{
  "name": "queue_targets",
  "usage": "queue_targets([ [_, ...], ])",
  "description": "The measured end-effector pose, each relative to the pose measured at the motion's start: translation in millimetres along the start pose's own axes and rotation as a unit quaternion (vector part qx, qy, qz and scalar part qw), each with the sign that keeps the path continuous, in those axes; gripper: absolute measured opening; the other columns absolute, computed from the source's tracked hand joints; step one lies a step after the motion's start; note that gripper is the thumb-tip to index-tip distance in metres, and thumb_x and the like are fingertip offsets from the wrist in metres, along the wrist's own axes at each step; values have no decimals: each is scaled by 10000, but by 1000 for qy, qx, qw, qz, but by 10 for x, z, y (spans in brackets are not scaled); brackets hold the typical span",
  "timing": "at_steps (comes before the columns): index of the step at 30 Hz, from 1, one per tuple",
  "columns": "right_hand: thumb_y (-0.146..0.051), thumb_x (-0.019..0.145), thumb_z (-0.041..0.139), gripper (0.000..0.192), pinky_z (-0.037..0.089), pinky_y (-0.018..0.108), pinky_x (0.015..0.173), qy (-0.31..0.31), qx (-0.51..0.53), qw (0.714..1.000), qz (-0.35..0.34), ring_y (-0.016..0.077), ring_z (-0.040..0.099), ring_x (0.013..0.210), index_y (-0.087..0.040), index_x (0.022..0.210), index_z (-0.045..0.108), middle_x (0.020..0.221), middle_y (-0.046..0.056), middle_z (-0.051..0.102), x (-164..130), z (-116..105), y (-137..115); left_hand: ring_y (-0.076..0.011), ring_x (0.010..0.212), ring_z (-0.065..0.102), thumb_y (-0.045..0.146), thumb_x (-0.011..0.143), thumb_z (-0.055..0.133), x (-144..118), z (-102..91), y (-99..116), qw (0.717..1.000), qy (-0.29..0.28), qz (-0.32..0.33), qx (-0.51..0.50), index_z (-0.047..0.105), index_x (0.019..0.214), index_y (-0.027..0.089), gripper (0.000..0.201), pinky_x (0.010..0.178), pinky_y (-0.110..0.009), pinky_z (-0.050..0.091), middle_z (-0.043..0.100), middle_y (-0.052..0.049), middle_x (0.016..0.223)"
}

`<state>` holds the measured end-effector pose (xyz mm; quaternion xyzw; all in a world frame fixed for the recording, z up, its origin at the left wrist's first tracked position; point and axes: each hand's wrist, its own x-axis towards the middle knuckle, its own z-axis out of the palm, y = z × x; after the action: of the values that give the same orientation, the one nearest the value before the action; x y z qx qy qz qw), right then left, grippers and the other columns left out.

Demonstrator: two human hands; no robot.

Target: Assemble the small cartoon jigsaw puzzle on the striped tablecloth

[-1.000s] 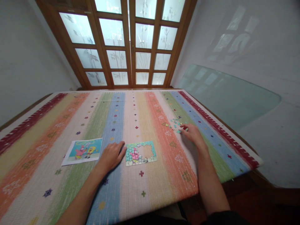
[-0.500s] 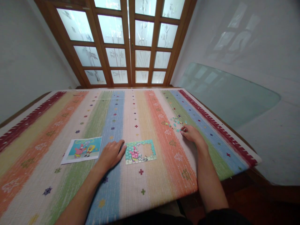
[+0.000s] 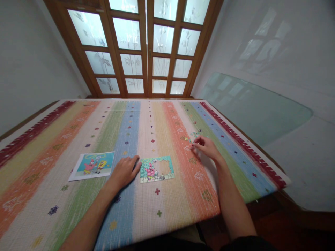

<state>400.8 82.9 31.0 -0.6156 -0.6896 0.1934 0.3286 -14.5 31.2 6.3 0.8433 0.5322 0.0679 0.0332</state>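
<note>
A partly filled jigsaw puzzle (image 3: 145, 170) lies on the table in front of me, with a bare brown gap in its upper right part. My left hand (image 3: 125, 171) rests on the cloth with its fingers stretched out, the thumb by the puzzle's left edge. Farther right, my right hand (image 3: 206, 147) is over the near side of a small heap of loose puzzle pieces (image 3: 195, 134). Its thumb and forefinger are pinched together; whatever is between them is too small to make out. The hand hides part of the heap.
Left of my left hand lies a printed picture (image 3: 94, 165) of cartoon figures. A striped tablecloth (image 3: 157, 205) covers the table, whose near edge runs just before my body. Behind stand wooden doors (image 3: 146, 80) with glass panes; a pale wall (image 3: 300, 146) rises at the right.
My right hand has shifted left along the near side of the loose pieces, its fingertips now at the heap's left part. My left hand, the puzzle and the picture stay put.
</note>
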Motion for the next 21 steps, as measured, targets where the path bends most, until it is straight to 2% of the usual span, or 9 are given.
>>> queue_targets([
  [3,-371,840,626,227,475,278,642,-60,104,991,-57,163,633,670,-178,950,674,789,46,719,-15,241,-326,-315,901,667,408,1061,353,-3,-16,10,1000,1,-2,1,611,1190,139,395,856,-429,485,707,-150,945],
  [9,-297,884,679,157,441,251,642,-222,135,959,-113,130,573,674,-166,946,741,832,41,733,-146,711,-843,-299,881,666,450,1045,397,-7,-39,16,1000,6,-4,-2,613,1166,167,376,840,-408,482,706,-129,927],
  [14,-270,867,725,149,430,244,639,-261,163,945,-113,122,559,666,-153,949,767,792,21,720,-267,949,-996,-297,883,662,451,1046,401,-10,-35,24,1000,5,-13,-3,617,1164,167,376,851,-407,473,704,-128,926],
  [21,-225,839,744,135,423,229,611,-270,151,945,-104,119,563,637,-148,944,780,743,7,700,-344,1089,-1064,-315,889,666,453,1048,395,-4,-57,47,1000,-7,-12,3,621,1175,160,391,850,-416,473,710,-143,938],
])
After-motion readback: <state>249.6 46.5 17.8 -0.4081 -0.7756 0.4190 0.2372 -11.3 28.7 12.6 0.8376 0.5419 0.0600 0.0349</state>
